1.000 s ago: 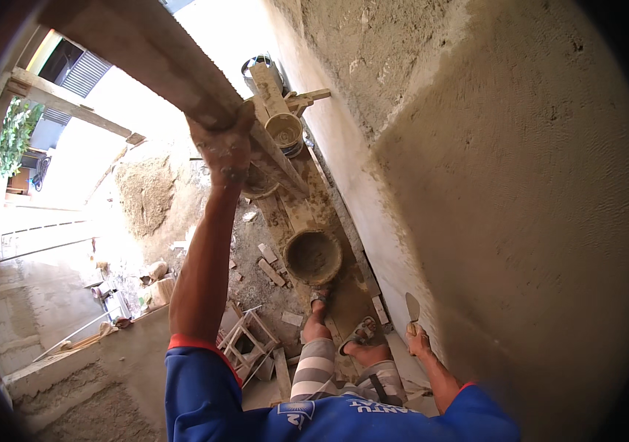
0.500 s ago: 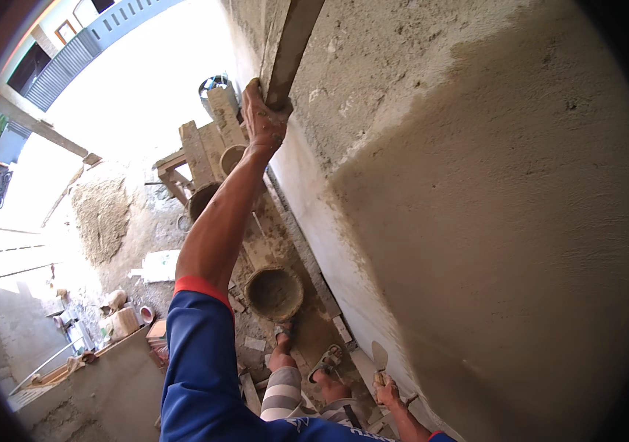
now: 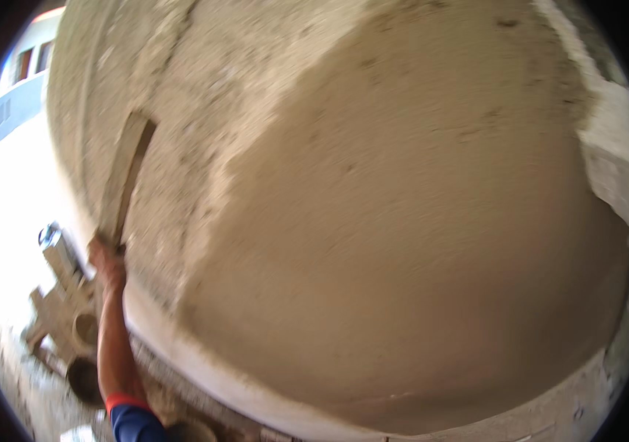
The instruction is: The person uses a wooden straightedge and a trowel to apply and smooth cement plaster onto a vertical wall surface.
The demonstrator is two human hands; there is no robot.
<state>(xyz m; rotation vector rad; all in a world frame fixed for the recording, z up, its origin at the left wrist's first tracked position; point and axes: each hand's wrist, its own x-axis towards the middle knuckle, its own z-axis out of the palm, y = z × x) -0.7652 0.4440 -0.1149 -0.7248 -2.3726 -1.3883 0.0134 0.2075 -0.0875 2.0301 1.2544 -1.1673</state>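
My left hand (image 3: 108, 263), at the end of an outstretched arm, is closed round the lower end of a long wooden straightedge (image 3: 129, 173). The straightedge tilts up along the wall, over a rough, lumpy stretch of plaster (image 3: 197, 125). To its right spreads a broad, smoother and darker area of wet-looking plaster (image 3: 403, 236), with a ragged border between the two. My right hand is out of view. The picture is slightly smeared by motion.
Below the wall at the lower left are a dark bucket (image 3: 85, 379), a second round container (image 3: 85, 328) and mortar-stained boards (image 3: 64, 302). A pale, uneven patch (image 3: 616, 125) borders the plaster at the right. Far left, a blue fence (image 3: 6, 118) fronts a building.
The view has swung up and right toward the wall, so my left arm appears lower and further left, still gripping the straightedge. My right hand, which held a trowel, has left the picture.
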